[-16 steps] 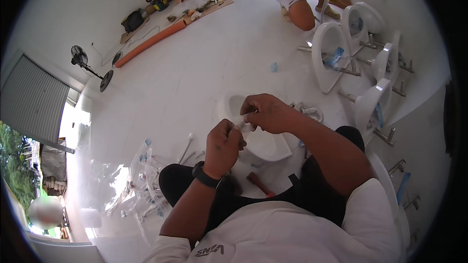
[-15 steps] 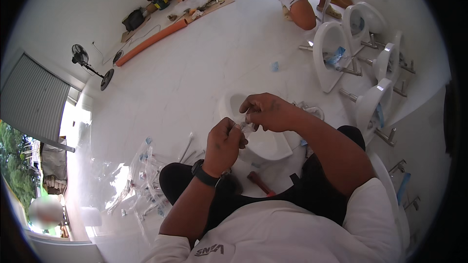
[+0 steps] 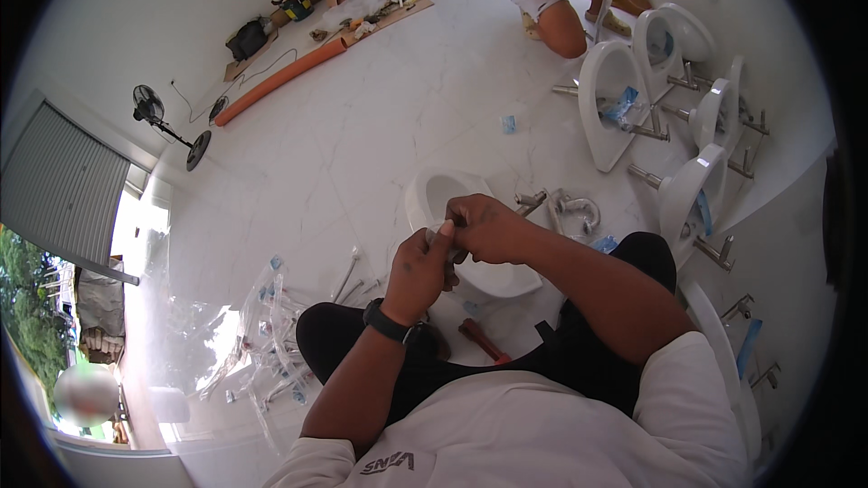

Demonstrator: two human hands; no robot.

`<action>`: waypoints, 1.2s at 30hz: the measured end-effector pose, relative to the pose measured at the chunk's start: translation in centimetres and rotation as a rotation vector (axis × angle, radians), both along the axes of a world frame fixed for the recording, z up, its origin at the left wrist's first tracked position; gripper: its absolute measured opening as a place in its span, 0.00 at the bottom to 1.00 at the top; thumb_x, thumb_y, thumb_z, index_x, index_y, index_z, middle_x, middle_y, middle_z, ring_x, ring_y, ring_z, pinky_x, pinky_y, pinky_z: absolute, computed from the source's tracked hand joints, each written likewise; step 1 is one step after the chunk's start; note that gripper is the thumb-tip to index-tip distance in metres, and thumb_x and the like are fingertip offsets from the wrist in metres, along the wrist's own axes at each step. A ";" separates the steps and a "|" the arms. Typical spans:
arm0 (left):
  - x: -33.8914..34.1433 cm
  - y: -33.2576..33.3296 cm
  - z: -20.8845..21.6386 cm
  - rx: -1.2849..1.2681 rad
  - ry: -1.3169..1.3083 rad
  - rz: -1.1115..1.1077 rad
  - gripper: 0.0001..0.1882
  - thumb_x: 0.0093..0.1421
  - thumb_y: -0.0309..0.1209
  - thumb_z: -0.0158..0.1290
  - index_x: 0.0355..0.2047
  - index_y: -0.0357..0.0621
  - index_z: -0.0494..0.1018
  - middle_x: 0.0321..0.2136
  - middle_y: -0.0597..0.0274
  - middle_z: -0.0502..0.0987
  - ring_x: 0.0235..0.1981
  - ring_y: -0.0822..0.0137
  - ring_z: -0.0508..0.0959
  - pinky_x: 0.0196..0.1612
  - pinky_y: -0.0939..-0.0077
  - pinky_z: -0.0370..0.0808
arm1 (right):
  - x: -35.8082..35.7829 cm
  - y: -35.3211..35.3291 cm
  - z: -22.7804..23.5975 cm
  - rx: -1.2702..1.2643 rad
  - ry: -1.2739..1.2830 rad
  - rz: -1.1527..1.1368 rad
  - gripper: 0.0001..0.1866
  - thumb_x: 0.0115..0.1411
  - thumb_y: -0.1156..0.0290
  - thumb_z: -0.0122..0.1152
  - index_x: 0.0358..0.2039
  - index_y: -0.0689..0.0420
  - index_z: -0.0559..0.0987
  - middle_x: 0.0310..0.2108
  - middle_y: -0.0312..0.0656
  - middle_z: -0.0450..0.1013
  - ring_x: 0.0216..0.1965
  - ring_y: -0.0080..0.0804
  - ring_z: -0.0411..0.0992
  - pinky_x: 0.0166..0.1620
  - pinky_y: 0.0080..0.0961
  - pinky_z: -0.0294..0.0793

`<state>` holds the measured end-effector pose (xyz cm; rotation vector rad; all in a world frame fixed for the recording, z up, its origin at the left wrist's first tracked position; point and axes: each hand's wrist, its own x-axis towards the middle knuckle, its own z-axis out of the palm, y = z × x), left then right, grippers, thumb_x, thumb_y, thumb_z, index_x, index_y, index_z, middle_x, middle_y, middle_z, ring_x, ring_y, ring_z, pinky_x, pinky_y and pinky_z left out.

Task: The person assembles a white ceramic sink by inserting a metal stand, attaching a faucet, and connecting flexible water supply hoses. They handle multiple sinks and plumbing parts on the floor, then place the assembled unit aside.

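Note:
Both my hands meet over a white ceramic washbasin (image 3: 499, 280) lying on the floor between my knees. My left hand (image 3: 416, 273) is closed, its thumb and fingertips pinched together. Against it presses my right hand (image 3: 493, 229), also closed with its fingers bent inward. A small pale piece shows between the fingertips, mostly hidden and too small to name. Just right of the basin lie a metal tap (image 3: 532, 202) and a curved chrome drain pipe (image 3: 579, 208). A red-handled tool (image 3: 485, 343) rests on the floor nearer to me.
Several white basins with metal taps and drain fittings, such as this one (image 3: 617, 99), line the right side. Hoses in clear plastic bags (image 3: 271, 343) lie at my left. An orange pipe (image 3: 280, 81), a fan (image 3: 167, 122) and a kneeling person (image 3: 556, 0) are farther off.
My hands have come closer together, and the right has dropped slightly toward me. The clear, shiny piece seen between them before is now mostly covered by fingers.

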<state>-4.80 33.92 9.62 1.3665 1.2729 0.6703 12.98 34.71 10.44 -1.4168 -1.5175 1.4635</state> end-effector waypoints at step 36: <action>-0.4 0.3 -0.5 0.282 0.125 0.018 0.13 0.61 0.30 0.55 0.23 0.31 0.71 0.17 0.53 0.78 0.20 0.67 0.79 0.26 0.68 0.75 | 0.5 0.7 0.1 -0.172 0.111 -0.010 0.18 0.60 0.74 0.59 0.48 0.72 0.76 0.38 0.51 0.80 0.33 0.35 0.84 0.33 0.28 0.84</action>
